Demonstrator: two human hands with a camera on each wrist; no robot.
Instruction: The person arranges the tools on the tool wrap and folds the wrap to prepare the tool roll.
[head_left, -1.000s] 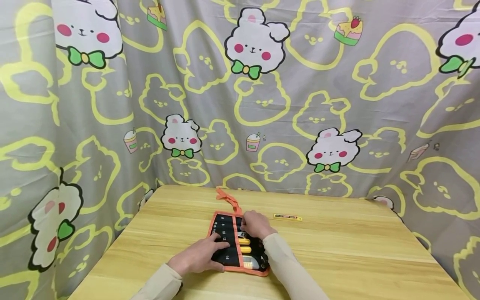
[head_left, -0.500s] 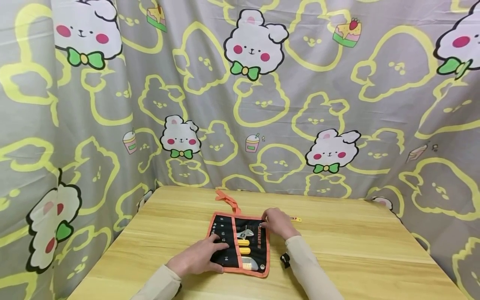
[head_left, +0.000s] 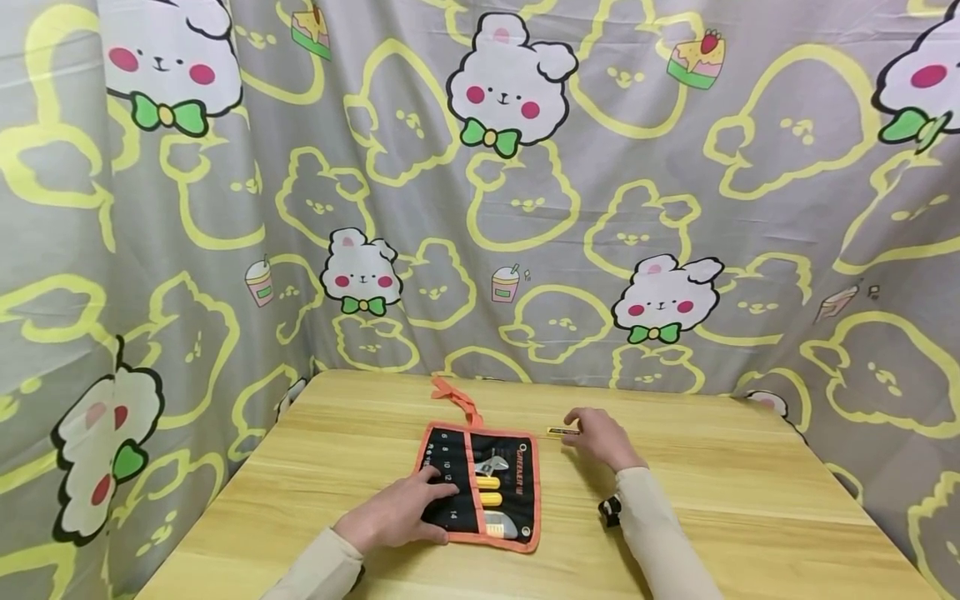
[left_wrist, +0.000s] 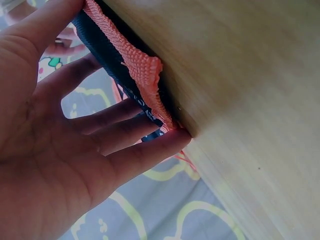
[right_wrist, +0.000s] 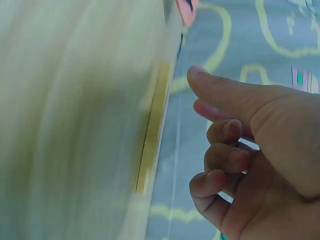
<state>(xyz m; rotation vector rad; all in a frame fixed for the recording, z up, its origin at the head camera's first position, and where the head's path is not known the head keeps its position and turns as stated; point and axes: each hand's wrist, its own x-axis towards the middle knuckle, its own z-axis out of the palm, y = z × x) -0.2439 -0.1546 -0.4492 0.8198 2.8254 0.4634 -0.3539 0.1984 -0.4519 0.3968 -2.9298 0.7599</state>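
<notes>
An unrolled black tool pouch [head_left: 519, 508] with orange trim lies on the table. My left hand [head_left: 390, 515] rests on its left part, fingers fairly straight; in the left wrist view the fingers [left_wrist: 145, 155] touch the pouch's orange edge [left_wrist: 135, 62]. Out of the pouch's pocket stick an adjustable wrench [head_left: 492, 466], two yellow handles [head_left: 491, 499] and a grey-and-yellow tool end [head_left: 501, 525]. My right hand [head_left: 600, 437] is over a slim yellow case [head_left: 556, 432], partly covering it. In the right wrist view, its loosely curled fingers hold nothing, apart from the case [right_wrist: 154, 130].
Orange tie straps [head_left: 457, 400] trail from the pouch's far edge. The wooden table [head_left: 720, 483] extends to both sides. A patterned curtain [head_left: 427, 200] hangs behind and beside it.
My right hand has moved right, from the pouch's far side to over the yellow case, uncovering the pouch's right flap and wrench. The left hand has stayed in place.
</notes>
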